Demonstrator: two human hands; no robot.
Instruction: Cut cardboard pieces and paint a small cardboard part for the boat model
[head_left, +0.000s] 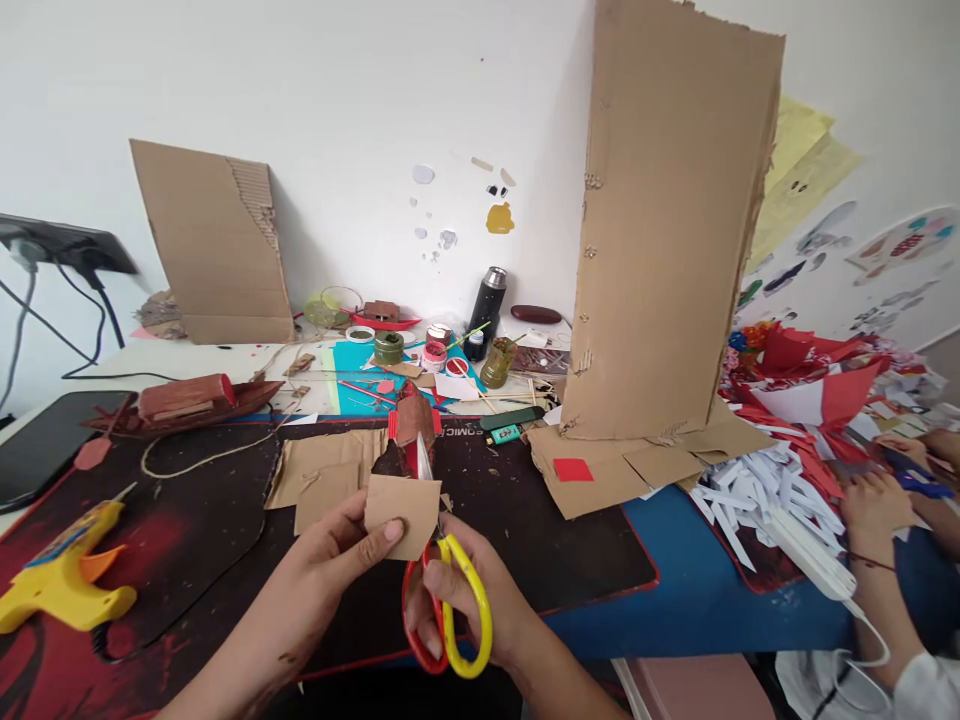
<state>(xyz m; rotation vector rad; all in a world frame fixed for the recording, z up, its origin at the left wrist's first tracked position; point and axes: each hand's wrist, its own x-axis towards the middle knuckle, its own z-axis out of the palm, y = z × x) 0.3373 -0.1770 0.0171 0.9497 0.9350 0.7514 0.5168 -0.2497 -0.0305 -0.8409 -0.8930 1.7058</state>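
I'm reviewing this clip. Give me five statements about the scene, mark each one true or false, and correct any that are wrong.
1. The left hand holds a small cardboard piece. True.
2. The scissors are held in the left hand. False: they are in the right hand.
3. The yellow glue gun lies on the dark mat. True.
4. The tall cardboard sheet is lying flat. False: it stands upright.
5. The brown model boat appears farther left in the picture than the scissors. True.
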